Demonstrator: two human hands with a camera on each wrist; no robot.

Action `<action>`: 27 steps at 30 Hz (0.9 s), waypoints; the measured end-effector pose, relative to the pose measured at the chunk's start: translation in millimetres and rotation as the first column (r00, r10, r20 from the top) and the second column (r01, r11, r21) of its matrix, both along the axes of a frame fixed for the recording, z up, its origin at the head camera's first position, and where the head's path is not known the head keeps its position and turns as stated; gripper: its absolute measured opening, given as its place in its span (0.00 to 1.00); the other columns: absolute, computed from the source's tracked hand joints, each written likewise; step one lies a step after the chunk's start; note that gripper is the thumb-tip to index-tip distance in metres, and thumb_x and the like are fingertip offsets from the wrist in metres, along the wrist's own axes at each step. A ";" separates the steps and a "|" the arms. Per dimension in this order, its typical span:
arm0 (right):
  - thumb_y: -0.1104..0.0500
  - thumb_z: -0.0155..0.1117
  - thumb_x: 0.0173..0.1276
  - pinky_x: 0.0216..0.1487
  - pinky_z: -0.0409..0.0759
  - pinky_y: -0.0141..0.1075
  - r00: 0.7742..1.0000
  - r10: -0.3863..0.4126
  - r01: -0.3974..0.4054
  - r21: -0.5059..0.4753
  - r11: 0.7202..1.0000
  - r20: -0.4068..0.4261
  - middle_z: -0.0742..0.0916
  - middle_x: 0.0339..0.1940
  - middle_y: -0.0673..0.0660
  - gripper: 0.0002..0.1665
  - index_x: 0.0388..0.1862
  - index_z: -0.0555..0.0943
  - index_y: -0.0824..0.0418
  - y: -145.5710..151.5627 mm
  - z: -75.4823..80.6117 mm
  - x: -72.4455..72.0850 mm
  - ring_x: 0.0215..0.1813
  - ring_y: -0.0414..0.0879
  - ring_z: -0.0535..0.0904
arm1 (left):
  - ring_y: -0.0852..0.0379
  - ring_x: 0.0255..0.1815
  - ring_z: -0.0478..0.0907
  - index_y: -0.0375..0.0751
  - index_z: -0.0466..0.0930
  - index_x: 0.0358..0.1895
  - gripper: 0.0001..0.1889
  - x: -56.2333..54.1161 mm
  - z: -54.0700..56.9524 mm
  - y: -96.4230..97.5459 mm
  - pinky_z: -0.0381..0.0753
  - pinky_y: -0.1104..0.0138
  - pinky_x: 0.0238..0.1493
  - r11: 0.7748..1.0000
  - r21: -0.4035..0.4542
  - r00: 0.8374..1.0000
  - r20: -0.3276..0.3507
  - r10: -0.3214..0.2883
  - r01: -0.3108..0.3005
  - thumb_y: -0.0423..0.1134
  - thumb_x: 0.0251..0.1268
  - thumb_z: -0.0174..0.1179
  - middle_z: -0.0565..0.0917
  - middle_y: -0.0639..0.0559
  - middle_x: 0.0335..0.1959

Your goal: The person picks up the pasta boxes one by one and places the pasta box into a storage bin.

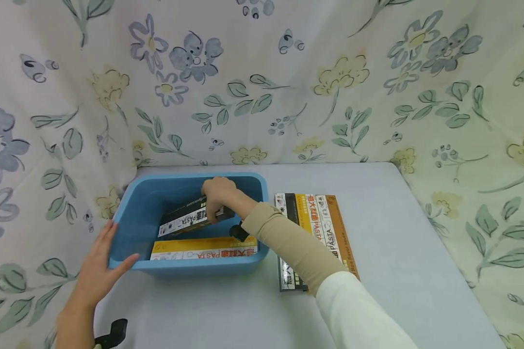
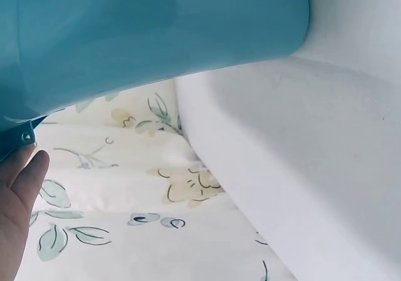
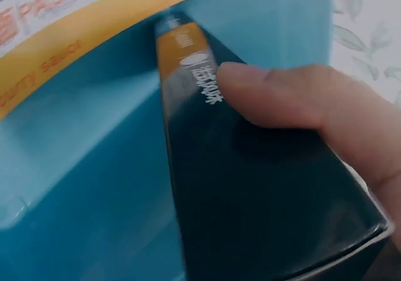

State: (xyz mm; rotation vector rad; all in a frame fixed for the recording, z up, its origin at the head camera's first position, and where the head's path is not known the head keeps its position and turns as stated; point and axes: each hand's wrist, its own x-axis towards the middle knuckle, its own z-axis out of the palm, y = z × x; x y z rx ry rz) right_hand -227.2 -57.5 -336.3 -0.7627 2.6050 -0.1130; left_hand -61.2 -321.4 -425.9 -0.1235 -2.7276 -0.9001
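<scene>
My right hand (image 1: 220,194) reaches into a blue plastic bin (image 1: 135,194) and grips a black pasta box (image 1: 185,218) near its right end. The box is tilted, its left end lower. In the right wrist view the thumb (image 3: 276,96) presses along the black box (image 3: 250,187), whose far end has an orange patch. A yellow pasta box (image 1: 203,248) lies along the bin's near wall. My left hand (image 1: 96,269) rests at the bin's left front corner, fingers spread and thumb on the rim. In the left wrist view its fingers (image 2: 28,174) touch the bin's edge.
Right of the bin, several pasta boxes (image 1: 316,213) in black, yellow, white and brown lie side by side on the white table (image 1: 397,232), partly covered by my right forearm. A floral curtain (image 1: 262,87) hangs behind the table and along its sides.
</scene>
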 end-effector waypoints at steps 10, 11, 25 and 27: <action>0.45 0.80 0.47 0.39 0.78 0.35 1.000 0.010 -0.011 0.038 0.999 0.029 0.78 0.63 0.52 0.49 0.70 0.71 0.49 8.6 -10.7 -2.4 0.47 0.45 0.77 | 0.25 0.72 0.48 0.38 0.46 0.78 0.45 -3.0 1.1 3.5 0.52 0.26 0.58 1.000 -0.020 1.000 0.003 0.012 -0.012 0.49 0.63 0.60 0.48 0.34 0.77; 0.44 0.81 0.46 0.40 0.78 0.36 1.000 0.016 -0.017 0.062 0.998 0.017 0.78 0.62 0.52 0.50 0.69 0.72 0.49 9.1 -12.3 -2.7 0.47 0.45 0.77 | 0.25 0.72 0.48 0.38 0.46 0.78 0.45 -3.1 0.9 3.8 0.52 0.26 0.59 1.000 -0.022 1.000 0.004 0.015 -0.015 0.49 0.63 0.60 0.47 0.34 0.77; 0.39 0.67 0.62 0.62 0.73 0.39 0.989 0.138 -0.135 -0.041 0.990 0.055 0.73 0.70 0.50 0.43 0.73 0.67 0.52 37.4 6.8 -4.1 0.68 0.46 0.70 | 0.23 0.71 0.48 0.38 0.46 0.78 0.46 -3.1 -2.0 4.7 0.51 0.26 0.58 1.000 0.014 1.000 0.012 0.021 -0.021 0.47 0.62 0.61 0.47 0.34 0.77; 0.42 0.65 0.66 0.66 0.69 0.39 0.984 0.165 -0.153 -0.158 0.975 0.064 0.73 0.70 0.50 0.40 0.73 0.67 0.54 49.8 14.3 -0.8 0.70 0.46 0.67 | 0.23 0.71 0.47 0.38 0.45 0.78 0.45 -1.3 -2.5 2.9 0.50 0.26 0.58 1.000 0.012 0.999 0.025 0.022 -0.023 0.47 0.63 0.61 0.47 0.34 0.77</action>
